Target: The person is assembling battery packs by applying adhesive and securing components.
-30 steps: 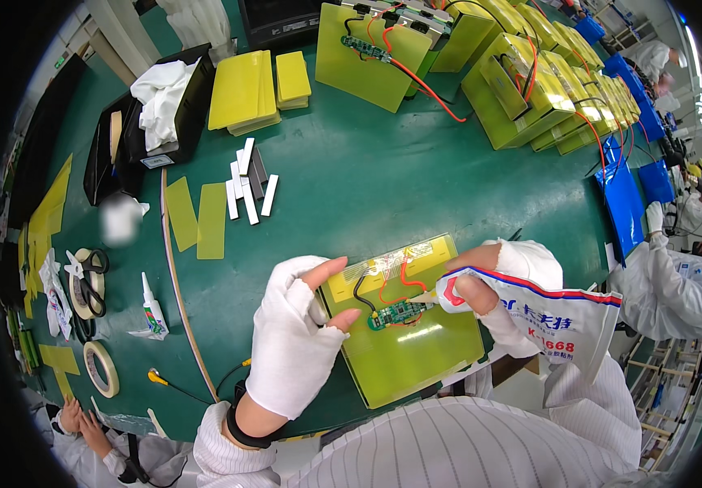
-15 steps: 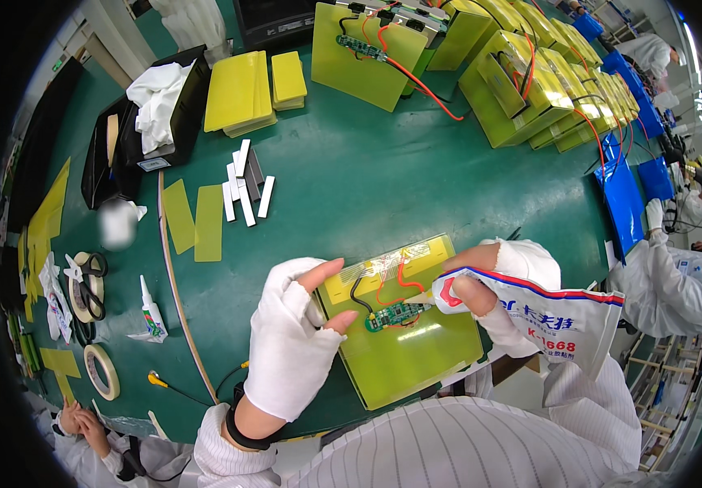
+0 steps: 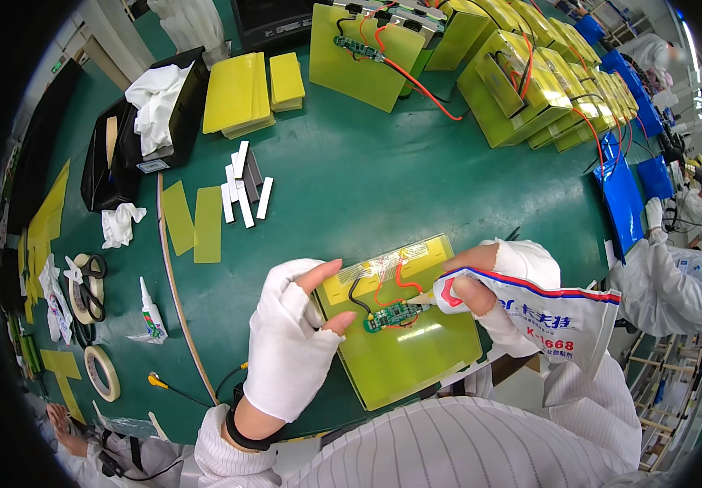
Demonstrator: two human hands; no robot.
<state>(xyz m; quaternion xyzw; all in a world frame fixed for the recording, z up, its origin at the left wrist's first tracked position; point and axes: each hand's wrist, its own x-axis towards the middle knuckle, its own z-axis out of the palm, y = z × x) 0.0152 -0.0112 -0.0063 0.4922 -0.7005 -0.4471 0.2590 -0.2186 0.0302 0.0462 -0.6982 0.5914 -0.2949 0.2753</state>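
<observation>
My right hand, in a white fingerless glove, grips a white glue tube with red and blue print. The tube's pale nozzle points left and meets the right end of a green circuit board. That board lies on a flat yellow-green battery pack, with black and red wires running from it to the pack's far strip. My left hand, gloved alike, rests by the pack's left edge; thumb and forefinger are spread with nothing between them, and the other fingers are partly hidden.
Finished-looking yellow packs with wires stand at the far right. White and grey strips, yellow sheets, a small glue bottle, scissors and a tape roll lie leftward. Co-workers sit at both sides; one hand shows lower left.
My hands, the glue tube and the battery pack stay almost where they were. At the lower left, the co-worker's hands have shifted left and up from their clasped position.
</observation>
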